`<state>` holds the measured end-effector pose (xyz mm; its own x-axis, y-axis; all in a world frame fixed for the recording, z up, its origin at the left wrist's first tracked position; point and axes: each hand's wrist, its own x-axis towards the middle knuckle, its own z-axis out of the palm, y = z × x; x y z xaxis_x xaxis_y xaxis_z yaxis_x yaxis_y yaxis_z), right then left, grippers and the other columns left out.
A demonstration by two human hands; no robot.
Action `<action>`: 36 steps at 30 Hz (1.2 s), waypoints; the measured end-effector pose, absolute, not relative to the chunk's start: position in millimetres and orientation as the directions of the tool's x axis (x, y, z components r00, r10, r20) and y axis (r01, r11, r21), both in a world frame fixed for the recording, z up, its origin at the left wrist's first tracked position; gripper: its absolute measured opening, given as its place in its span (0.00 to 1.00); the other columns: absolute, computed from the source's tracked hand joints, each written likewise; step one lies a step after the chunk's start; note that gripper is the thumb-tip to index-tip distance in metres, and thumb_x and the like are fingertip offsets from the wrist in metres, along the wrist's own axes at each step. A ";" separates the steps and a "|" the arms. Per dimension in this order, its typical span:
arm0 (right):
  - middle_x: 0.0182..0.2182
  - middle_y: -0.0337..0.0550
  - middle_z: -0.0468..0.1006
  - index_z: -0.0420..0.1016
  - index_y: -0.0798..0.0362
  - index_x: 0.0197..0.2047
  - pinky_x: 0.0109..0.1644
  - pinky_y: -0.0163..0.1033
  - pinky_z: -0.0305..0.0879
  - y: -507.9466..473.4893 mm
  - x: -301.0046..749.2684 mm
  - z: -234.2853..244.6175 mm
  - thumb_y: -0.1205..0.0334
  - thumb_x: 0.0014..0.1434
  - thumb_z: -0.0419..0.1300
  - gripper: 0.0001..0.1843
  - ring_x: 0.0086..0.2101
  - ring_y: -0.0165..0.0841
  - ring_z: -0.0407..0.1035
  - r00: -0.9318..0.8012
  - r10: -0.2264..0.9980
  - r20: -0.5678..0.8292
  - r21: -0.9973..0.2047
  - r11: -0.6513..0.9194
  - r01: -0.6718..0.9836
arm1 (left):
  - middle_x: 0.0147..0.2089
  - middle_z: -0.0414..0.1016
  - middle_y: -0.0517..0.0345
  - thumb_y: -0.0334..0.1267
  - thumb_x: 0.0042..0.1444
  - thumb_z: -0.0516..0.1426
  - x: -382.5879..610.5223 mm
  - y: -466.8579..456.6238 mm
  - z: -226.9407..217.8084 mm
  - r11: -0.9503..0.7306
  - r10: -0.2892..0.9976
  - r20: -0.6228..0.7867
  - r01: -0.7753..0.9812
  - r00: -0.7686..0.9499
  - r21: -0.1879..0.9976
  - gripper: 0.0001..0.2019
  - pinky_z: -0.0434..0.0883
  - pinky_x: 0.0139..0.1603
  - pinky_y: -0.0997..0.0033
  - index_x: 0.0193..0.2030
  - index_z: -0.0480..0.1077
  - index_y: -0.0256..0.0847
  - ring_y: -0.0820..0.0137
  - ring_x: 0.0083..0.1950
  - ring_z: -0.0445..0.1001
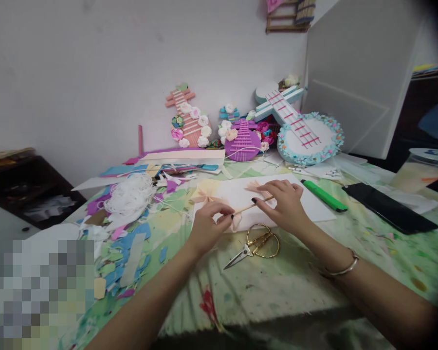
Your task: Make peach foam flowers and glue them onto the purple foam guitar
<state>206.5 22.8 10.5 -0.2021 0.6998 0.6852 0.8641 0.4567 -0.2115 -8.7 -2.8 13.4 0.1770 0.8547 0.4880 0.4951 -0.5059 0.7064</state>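
Head view, wooden stick (pixel 248 206): thin and pale, lying low over the near edge of the white sheet (pixel 306 206), spanning the gap between the two hands.
Head view, long axis: runs left to right, the left end nearer the person and the right end a little farther away.
Head view, left hand (pixel 207 227): thumb and forefinger are pinched shut at the stick's left end, right where the pink petal (pixel 236 221) sits; the other fingers are curled under.
Head view, right hand (pixel 285 203): fingers are folded down over the stick's right end with the thumb beneath, grasping it against the sheet. A bracelet (pixel 345 267) rides on that wrist.
Head view, which hand is nearer: both touch the stick, one at each end. The petal lies just off the left fingertips, so the left hand is the closer one to it.
Head view, look of the petal: small, soft pink, curled, hanging just below the stick; I can't tell whether it is fixed on.
Head view, close by: gold scissors (pixel 257 244) lie just in front of the hands on the paint-stained table (pixel 277 287), blades pointing left; a green marker (pixel 324 195) rests beside the sheet, to the right.
Head view, farther off: coloured scraps (pixel 131 253) lie to the left, and foam guitars (pixel 244 141) stand along the wall.
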 end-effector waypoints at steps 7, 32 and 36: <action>0.41 0.46 0.76 0.74 0.50 0.42 0.43 0.44 0.52 33.6 214.0 8.2 0.52 0.59 0.55 0.13 0.41 0.39 0.66 -0.202 0.780 0.593 -0.296 0.444 0.846 | 0.29 0.76 0.56 0.31 0.42 0.60 -13.0 7.9 8.7 -0.258 0.964 0.235 0.236 0.122 0.937 0.05 0.70 0.40 0.71 0.28 0.75 0.35 0.71 0.33 0.74; 0.26 0.41 0.75 0.70 0.53 0.24 0.37 0.38 0.53 41.2 218.1 6.2 0.53 0.57 0.58 0.15 0.33 0.35 0.65 -0.413 0.789 0.455 -0.291 0.570 0.768 | 0.25 0.71 0.59 0.29 0.37 0.60 -12.4 9.3 5.9 -0.111 0.985 0.095 0.106 0.147 0.988 0.05 0.62 0.26 0.78 0.25 0.73 0.33 0.77 0.25 0.66; 0.24 0.41 0.75 0.70 0.53 0.22 0.36 0.38 0.51 45.5 225.4 10.9 0.52 0.56 0.58 0.16 0.33 0.36 0.65 -0.386 0.820 0.424 -0.296 0.528 0.796 | 0.25 0.71 0.60 0.29 0.37 0.59 -15.0 11.2 4.5 -0.128 0.984 0.113 0.113 0.136 0.985 0.05 0.61 0.25 0.78 0.25 0.72 0.34 0.77 0.25 0.66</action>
